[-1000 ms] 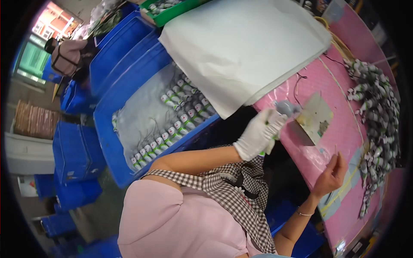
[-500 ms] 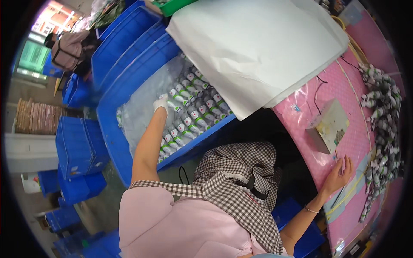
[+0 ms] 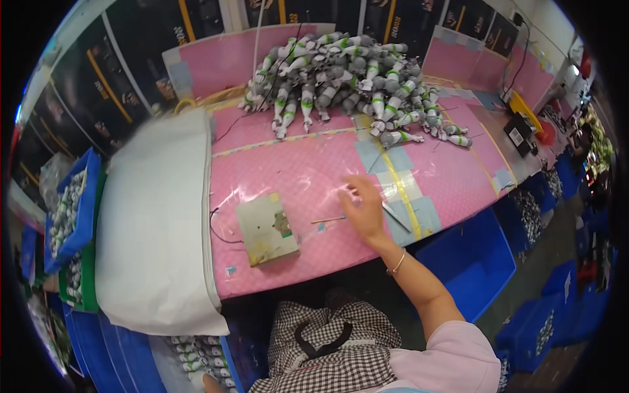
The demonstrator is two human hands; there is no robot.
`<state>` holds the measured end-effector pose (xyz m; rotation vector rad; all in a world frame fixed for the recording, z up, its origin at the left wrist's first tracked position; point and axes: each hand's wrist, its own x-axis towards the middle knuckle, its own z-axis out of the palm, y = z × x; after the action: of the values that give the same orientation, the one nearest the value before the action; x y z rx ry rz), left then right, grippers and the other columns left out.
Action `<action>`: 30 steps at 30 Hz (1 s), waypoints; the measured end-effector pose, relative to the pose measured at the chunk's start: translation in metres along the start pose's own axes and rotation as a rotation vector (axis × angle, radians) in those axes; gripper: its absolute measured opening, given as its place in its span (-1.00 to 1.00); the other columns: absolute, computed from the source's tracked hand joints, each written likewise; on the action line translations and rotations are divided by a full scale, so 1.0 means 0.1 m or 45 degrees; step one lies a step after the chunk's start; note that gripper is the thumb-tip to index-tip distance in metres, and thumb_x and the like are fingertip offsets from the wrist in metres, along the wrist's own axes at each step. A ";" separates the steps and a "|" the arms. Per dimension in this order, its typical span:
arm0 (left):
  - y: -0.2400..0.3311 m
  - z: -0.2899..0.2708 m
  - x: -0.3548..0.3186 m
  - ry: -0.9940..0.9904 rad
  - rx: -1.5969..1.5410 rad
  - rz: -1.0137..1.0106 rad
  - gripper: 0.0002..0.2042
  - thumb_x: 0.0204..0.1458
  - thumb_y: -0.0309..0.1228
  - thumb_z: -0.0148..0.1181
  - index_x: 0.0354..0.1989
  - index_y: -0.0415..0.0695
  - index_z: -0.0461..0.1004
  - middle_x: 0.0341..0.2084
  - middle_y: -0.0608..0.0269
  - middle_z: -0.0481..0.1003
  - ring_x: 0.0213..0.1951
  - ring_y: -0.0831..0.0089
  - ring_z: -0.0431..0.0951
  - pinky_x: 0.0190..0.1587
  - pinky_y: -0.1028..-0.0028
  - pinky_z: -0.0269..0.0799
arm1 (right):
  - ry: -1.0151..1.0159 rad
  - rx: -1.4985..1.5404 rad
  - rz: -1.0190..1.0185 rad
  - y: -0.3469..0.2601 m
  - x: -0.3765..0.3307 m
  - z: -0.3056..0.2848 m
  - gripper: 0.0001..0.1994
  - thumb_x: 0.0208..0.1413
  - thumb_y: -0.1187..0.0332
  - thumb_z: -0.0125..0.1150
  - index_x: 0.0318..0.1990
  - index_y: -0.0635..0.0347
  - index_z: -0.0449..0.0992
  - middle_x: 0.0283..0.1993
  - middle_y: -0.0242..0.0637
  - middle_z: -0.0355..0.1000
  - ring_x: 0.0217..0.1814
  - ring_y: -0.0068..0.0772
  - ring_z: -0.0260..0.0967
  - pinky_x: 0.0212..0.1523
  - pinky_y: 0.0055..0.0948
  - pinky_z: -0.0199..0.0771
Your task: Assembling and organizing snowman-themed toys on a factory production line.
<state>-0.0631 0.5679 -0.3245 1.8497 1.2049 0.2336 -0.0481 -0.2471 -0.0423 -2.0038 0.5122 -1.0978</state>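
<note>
My right hand point(image 3: 362, 208) is over the pink-covered table point(image 3: 301, 173), fingers apart and holding nothing I can see. Beside it lie a thin silver tool point(image 3: 396, 218) and a thin wooden stick point(image 3: 327, 220). Left of these stands a worn grey-green box point(image 3: 265, 229). At the back of the table is a heap of small grey, white and green figure-shaped pieces point(image 3: 341, 82). Only a bit of my left arm point(image 3: 211, 384) shows at the lower edge; the hand is out of view. Near it, similar pieces point(image 3: 196, 357) lie in rows in a blue crate point(image 3: 239, 360).
Large white sheets point(image 3: 154, 216) cover the table's left end and hang over its edge. Blue and green bins point(image 3: 80, 216) of pieces stand at far left. A blue bin point(image 3: 468, 262) sits below the table's front edge at right. A dark device point(image 3: 522, 134) stands at the right end.
My view has swung right, from the blue crate to the table. My left hand, earlier on the pieces in the crate, has left the view. The right hand stays over the table.
</note>
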 end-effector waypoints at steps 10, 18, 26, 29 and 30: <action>1.99 0.74 -1.32 0.582 0.459 0.609 -0.56 0.05 -0.22 0.08 -0.07 -0.40 0.42 -0.10 -0.14 0.45 -0.08 0.13 0.49 -0.01 0.30 0.38 | 0.249 -0.495 -0.062 0.90 1.45 -0.16 -0.71 0.01 0.41 0.12 -0.08 0.17 0.36 -0.38 -0.09 0.39 -0.36 -0.09 0.36 -0.29 -0.32 0.37; 3.53 1.00 -3.57 -0.192 -0.715 1.174 -0.68 0.18 -0.38 -0.03 0.04 -0.30 0.31 -0.25 0.22 0.44 -0.21 0.48 0.42 -0.13 0.55 0.34 | -0.001 1.340 0.340 -0.10 0.55 -0.13 -0.84 0.21 0.41 -0.11 -0.12 0.21 0.34 -0.41 -0.22 0.41 -0.52 -0.55 0.26 -0.43 -0.56 0.32; 4.15 1.83 -5.45 -2.191 -0.872 0.373 -0.55 0.17 -0.22 0.01 0.17 -0.16 0.17 -0.07 0.09 0.40 -0.06 0.31 0.46 0.00 0.39 0.39 | -0.407 1.290 0.280 -0.70 -0.36 0.08 -0.84 0.22 0.43 -0.12 -0.10 0.24 0.33 -0.33 -0.13 0.44 -0.44 -0.52 0.31 -0.37 -0.55 0.36; 4.18 1.84 -5.42 -1.966 -0.914 0.221 -0.54 0.14 -0.26 0.06 0.18 -0.13 0.16 -0.01 0.10 0.35 -0.01 0.29 0.44 0.00 0.36 0.41 | -0.736 1.203 0.153 -0.76 -0.50 0.07 -0.82 0.18 0.49 -0.07 -0.07 0.27 0.34 -0.37 -0.18 0.43 -0.45 -0.57 0.31 -0.43 -0.59 0.34; 4.08 1.91 -5.23 -1.968 -0.914 0.289 -0.53 0.10 -0.29 0.12 0.16 -0.10 0.17 -0.02 0.13 0.36 0.01 0.30 0.42 0.01 0.30 0.42 | -0.735 1.194 0.169 -0.71 -0.48 0.03 -0.82 0.18 0.49 -0.07 -0.07 0.27 0.34 -0.37 -0.18 0.43 -0.45 -0.57 0.31 -0.43 -0.59 0.34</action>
<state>0.0414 -0.0182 0.0241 0.9682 -0.1897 -0.5240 -0.0738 -0.1705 -0.0124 -1.3092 -0.1700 -0.4701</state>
